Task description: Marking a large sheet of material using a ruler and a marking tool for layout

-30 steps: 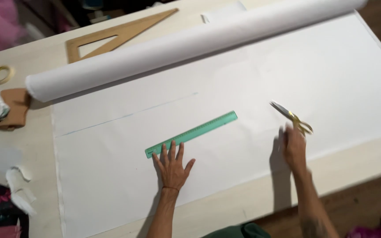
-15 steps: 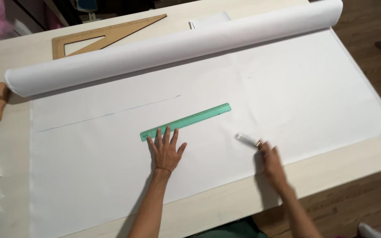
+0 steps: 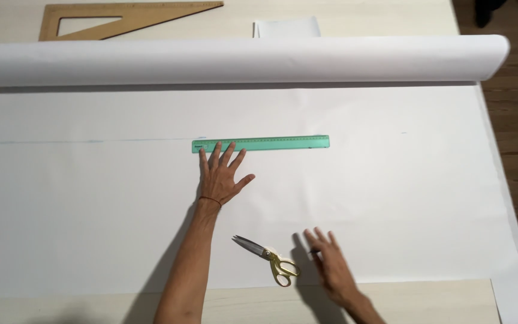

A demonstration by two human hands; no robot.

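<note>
The left hand (image 3: 220,177) lies flat, fingers spread, fingertips pressing the left end of the green ruler (image 3: 261,143) on the white paper (image 3: 391,180). The right hand (image 3: 330,264), open, hovers just right of the gold-handled scissors (image 3: 268,258), touching nothing clearly; something dark beneath its fingers is hard to make out.

Green ruler (image 3: 261,143): long, translucent, flat on the white paper sheet (image 3: 391,198), level across the view; its left end lies under the left hand's fingertips (image 3: 218,153). Scissors (image 3: 268,259): gold handles, steel blades shut, flat on the sheet, just left of the right hand (image 3: 329,264), untouched.
</note>
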